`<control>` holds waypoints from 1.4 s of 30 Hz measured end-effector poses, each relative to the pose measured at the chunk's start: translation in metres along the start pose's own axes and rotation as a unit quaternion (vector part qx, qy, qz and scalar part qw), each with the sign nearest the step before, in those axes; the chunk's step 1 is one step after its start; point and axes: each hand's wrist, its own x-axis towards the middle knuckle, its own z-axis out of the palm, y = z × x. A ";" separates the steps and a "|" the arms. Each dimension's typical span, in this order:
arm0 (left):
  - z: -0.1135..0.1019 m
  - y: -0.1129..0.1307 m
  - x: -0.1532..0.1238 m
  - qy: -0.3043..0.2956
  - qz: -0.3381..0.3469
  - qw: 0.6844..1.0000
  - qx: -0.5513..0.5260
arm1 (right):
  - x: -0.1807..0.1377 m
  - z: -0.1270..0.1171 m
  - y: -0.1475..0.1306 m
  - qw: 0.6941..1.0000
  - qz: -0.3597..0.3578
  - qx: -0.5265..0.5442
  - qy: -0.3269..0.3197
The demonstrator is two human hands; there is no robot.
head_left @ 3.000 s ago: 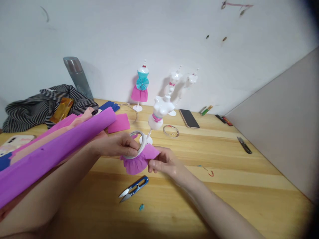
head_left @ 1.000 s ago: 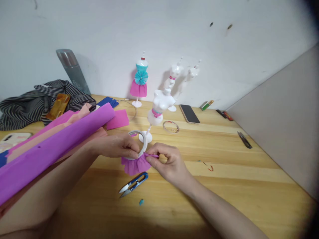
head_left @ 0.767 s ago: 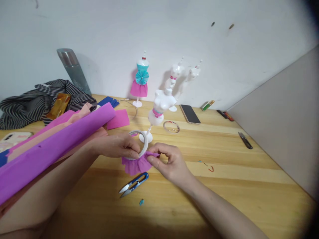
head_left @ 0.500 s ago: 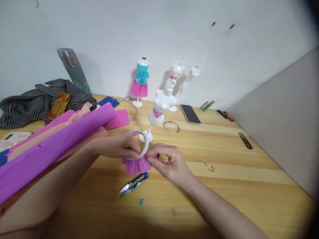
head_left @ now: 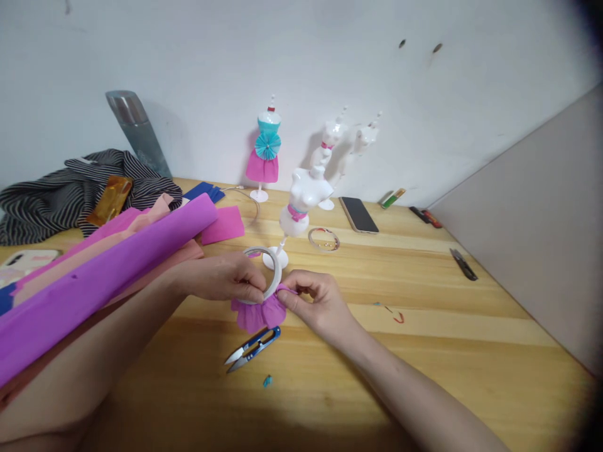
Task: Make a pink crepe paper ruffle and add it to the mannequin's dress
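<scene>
Lying nearest the front edge of the tabletop point(head_left: 471, 364) were a tiny teal scrap point(head_left: 267, 380) and, just beyond it, blue-handled thread snips point(head_left: 252, 348) with blades slightly parted. Right behind the snips sat the gathered purple crepe-paper ruffle point(head_left: 257, 315), near the middle of the tabletop. The left hand point(head_left: 221, 279) was closed around a white tape roll point(head_left: 269, 276), thumb and fingers pinching it against the ruffle's top edge. The right hand point(head_left: 316, 304) had thumb and forefinger pressed together on the right end of that gathered edge, its other fingers curled in. A long roll of purple crepe paper point(head_left: 108, 276) lay over the left forearm, running towards the left edge, with pink sheets under it. A red thread scrap point(head_left: 396, 316) lay to the right of the hands. Just behind the tape roll stood a bare white mannequin point(head_left: 305, 199) with a pink waistband; beside its base lay a clear ring point(head_left: 323, 239). Farther back were a flat pink paper piece point(head_left: 223, 226), a dark phone point(head_left: 358, 215) and black snips point(head_left: 463, 264) near the right edge. Along the far edge stood a mannequin in a teal and pink dress point(head_left: 266, 154), two more white mannequins point(head_left: 330, 141), a striped cloth point(head_left: 70, 188) and a steel flask point(head_left: 136, 132)
</scene>
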 end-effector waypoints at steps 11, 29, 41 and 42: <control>0.000 0.000 0.000 0.005 0.006 1.000 0.005 | 0.000 0.001 0.000 1.000 0.003 -0.013 0.007; 0.000 0.000 0.002 0.004 0.003 1.000 0.002 | -0.001 0.005 0.000 1.000 0.006 -0.018 0.015; 0.002 -0.002 0.004 0.001 0.016 1.000 -0.014 | -0.001 0.008 0.002 0.999 0.020 -0.007 0.031; 0.002 -0.002 0.005 0.001 0.019 1.000 -0.018 | -0.001 0.008 0.003 0.999 0.017 -0.008 0.033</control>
